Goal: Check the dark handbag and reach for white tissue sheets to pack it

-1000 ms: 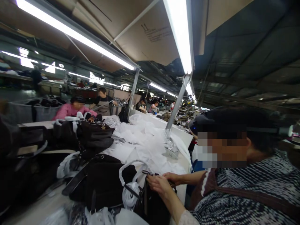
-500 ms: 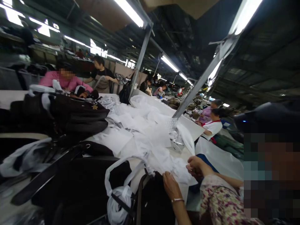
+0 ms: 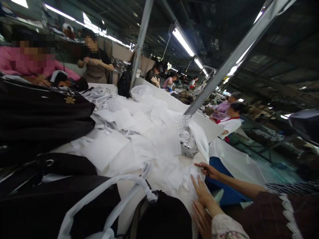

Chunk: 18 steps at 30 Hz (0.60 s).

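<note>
White cloth (image 3: 171,169), low in the frame — right hand (image 3: 201,192) flat on it, fingers spread, left hand (image 3: 201,219) open just below. Looks like smoothing — lifting a piece needs a pinch.

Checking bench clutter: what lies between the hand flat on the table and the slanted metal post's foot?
White fabric pieces, heaped loosely, fill the stretch from hand to post, in the head view.

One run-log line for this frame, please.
right hand flat on white fabric | left hand open just below it, beside dark bag | co-worker's hand at edge of same fabric
</note>
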### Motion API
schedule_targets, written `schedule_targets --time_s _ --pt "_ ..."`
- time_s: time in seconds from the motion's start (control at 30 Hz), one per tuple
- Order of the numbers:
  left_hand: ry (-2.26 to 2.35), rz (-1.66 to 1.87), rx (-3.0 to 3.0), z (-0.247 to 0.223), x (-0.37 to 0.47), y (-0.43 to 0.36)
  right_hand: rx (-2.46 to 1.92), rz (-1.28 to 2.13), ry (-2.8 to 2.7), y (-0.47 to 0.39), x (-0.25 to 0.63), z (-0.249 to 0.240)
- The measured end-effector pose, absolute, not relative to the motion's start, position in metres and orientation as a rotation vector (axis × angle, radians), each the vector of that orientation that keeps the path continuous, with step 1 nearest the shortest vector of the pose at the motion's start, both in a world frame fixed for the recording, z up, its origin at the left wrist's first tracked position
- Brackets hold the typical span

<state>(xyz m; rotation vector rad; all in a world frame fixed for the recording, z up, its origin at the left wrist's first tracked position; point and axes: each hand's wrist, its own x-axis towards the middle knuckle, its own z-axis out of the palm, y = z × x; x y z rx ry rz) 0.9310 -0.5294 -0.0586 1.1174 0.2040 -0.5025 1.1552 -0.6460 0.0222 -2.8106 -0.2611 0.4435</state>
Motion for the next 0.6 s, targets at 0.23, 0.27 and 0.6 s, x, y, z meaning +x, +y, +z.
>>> schedule_targets --time_s 0.23,0.27,0.6 --pt "0.549 -0.519 1.708 -0.064 0.977 -0.552 -3.025 0.758 -0.384 -0.632 1.130 -0.055" --pt "0.595 -0.528 1.764 -0.065 0.979 -0.552 -3.049 0.784 -0.404 -0.629 1.130 -0.063" --pt "0.525 -0.469 1.997 -0.068 1.012 -0.550 -2.989 0.778 -0.704 -0.603 1.159 -0.061"
